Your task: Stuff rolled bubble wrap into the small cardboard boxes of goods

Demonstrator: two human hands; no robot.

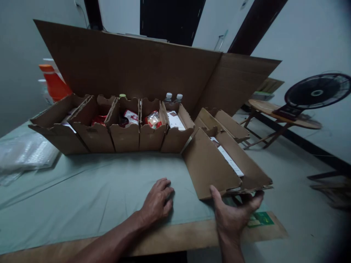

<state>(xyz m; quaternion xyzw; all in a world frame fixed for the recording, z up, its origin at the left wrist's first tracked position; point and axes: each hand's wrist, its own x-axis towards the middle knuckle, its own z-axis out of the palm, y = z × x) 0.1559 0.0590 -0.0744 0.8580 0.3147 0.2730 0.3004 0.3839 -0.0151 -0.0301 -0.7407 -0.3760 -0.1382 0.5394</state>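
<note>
My right hand [233,217] grips the near end of an open-topped cardboard box [211,166], the thumb on its left side and the fingers at its near right corner, partly hidden. A flat white box [227,157] with a dark picture on it lies inside. On the green cloth [115,193], my left hand [157,199] rests palm down, its fingers slightly bent and holding nothing. Beyond it stands a row of cardboard bins [126,138]. They contain red packets [100,119], a red-and-clear packet [153,119] and another white box [175,120].
A tall cardboard panel [131,65] stands behind the bins. Bubble wrap [33,151] and an orange bottle [56,84] are at the left. Further cardboard bins [227,122] sit behind the gripped box. A black fan [316,93] is on a round wooden table [265,106] at the right.
</note>
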